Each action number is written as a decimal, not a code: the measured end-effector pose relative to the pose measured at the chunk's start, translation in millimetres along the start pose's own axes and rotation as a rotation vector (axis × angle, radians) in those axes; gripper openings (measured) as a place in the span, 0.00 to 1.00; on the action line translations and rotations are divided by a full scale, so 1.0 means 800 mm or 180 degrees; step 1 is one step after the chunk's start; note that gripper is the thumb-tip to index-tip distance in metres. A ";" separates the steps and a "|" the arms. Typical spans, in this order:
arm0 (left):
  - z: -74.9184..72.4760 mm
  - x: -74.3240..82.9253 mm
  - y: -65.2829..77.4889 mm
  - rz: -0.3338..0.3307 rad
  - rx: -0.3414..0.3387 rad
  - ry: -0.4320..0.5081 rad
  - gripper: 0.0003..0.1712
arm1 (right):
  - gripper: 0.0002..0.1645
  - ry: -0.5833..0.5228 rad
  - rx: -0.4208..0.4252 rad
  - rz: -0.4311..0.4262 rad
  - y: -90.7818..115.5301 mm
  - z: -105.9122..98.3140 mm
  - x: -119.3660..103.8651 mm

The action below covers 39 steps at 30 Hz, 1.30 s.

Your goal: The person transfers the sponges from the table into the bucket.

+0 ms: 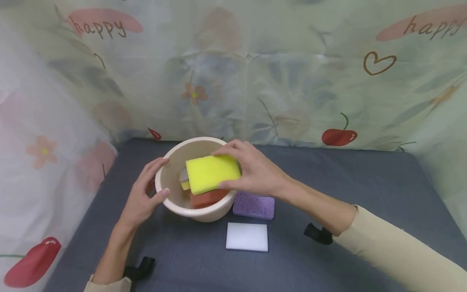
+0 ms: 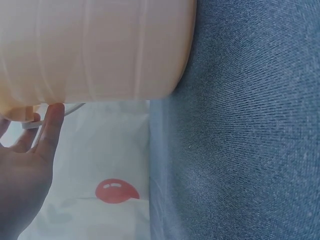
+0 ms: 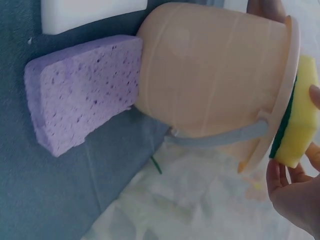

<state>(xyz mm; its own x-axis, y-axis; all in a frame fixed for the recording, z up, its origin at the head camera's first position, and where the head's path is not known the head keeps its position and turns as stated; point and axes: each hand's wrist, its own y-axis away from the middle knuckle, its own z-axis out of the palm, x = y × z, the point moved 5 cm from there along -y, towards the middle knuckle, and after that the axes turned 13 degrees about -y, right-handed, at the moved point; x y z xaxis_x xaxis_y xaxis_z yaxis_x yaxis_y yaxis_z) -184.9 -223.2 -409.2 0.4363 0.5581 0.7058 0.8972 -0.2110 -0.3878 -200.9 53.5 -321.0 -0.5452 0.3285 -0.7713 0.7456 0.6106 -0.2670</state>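
Note:
A cream bucket [image 1: 177,209] stands upright on the dark cloth, left of the middle. My left hand [image 1: 140,198] holds its left side, fingers and thumb at the rim; the left wrist view shows fingers against the bucket wall [image 2: 100,50] near its handle. In my right hand [image 1: 255,170] is a yellow sponge [image 1: 209,174], pinched by its right end over the bucket's mouth. The right wrist view shows a dark green scouring layer [image 3: 284,117] under it. Inside the bucket, partly hidden by the sponge, are an orange-brown block [image 1: 208,198] and a grey-and-yellow piece [image 1: 184,178].
A purple speckled sponge [image 1: 254,206] lies right beside the bucket. In front of it is a white rectangular block [image 1: 247,237]. A pale handle [image 3: 220,137] hangs along the bucket's side. Patterned curtain [image 1: 248,101] borders the dark cloth-covered table [image 1: 365,194] at the back and sides.

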 end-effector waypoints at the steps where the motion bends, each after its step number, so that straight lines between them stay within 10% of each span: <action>1: 0.000 0.000 0.000 0.0005 0.0000 0.0011 0.43 | 0.36 0.0008 -0.0009 -0.0004 -0.002 0.003 -0.001; 39: 0.000 0.000 0.002 0.0019 0.0053 0.0087 0.42 | 0.34 0.0223 -0.0229 -0.0179 -0.011 0.038 0.002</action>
<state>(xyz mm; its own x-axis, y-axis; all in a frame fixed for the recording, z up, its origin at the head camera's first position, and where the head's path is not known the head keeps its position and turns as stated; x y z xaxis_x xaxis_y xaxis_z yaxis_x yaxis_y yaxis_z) -183.5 -223.5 -410.1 0.4436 0.5346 0.7193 0.8935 -0.2007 -0.4018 -196.9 26.9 -337.2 -0.6127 0.3404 -0.7133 0.6850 0.6789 -0.2644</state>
